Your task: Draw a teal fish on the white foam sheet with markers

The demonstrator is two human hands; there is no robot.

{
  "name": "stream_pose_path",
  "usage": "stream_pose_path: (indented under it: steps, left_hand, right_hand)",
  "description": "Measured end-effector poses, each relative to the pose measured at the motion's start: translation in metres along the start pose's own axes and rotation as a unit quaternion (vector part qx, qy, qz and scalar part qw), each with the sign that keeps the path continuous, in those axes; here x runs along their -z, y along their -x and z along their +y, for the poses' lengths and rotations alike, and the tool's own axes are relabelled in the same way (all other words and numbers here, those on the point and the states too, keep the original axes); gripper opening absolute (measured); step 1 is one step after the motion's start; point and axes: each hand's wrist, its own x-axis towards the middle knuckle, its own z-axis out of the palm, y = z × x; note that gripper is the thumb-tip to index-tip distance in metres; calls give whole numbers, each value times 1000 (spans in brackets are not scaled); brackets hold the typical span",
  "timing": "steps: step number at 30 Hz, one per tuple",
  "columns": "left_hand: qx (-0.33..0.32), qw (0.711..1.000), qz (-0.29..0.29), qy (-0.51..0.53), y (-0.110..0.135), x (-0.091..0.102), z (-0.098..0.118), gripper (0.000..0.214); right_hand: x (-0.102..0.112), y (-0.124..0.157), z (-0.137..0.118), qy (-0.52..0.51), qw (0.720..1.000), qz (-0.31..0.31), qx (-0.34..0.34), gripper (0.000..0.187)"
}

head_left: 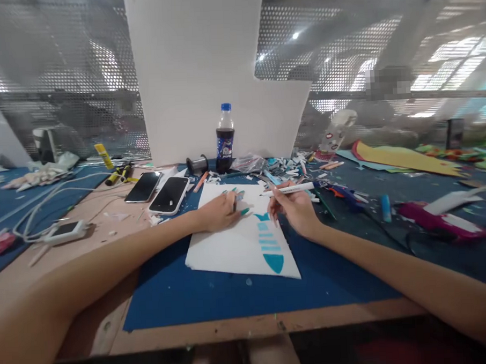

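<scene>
A white sheet of paper lies on a blue mat at the middle of a wooden table. Near the sheet's right edge is a blue fish shape, built from a tail, short bars and a rounded head, running from far to near.

The left hand rests on the far part of the sheet, just left of the fish's tail, with its fingers curled. Whether it pinches anything cannot be told. The right hand hovers at the sheet's far right corner, gripping a white pen that lies level and points left.

Just beyond the sheet stands a plastic bottle with its blue cap on, about two-thirds full of a dark drink. To its left lies a small spool. To its right sits a crumpled clear bag, its contents unclear, then a scatter of paper scraps. A tall white board stands upright behind them.

Left of the sheet, two dark phones lie side by side. Further left, a third phone is joined to a white cable. On the far right lies a yellow paper cutout.
</scene>
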Motion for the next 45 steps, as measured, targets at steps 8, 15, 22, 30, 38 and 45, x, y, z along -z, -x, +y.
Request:
stream_pose_path:
  steps: [8,15,22,30,38,45]
  left_hand:
    - [89,995,-50,2,-3,12,16,39]
    - [111,990,-88,25,8,19,24,52]
    - [132,987,-89,35,10,19,29,48]
    - [114,993,-28,13,16,15,27,54]
    - [112,993,-2,21,18,13,25,53]
    - [107,994,-22,17,19,15,22,53]
  right_hand:
    - [0,10,-1,80,993,-71,-52,59]
    - [12,11,5,96,982,-150,-60,48]
    - [14,5,6,117,969,-207,-61,42]
    - [12,6,9,183,953,-240,-7,33]
    - [7,10,5,229,950,-210,4,27]
    - [9,10,6,232,947,-219,32,32]
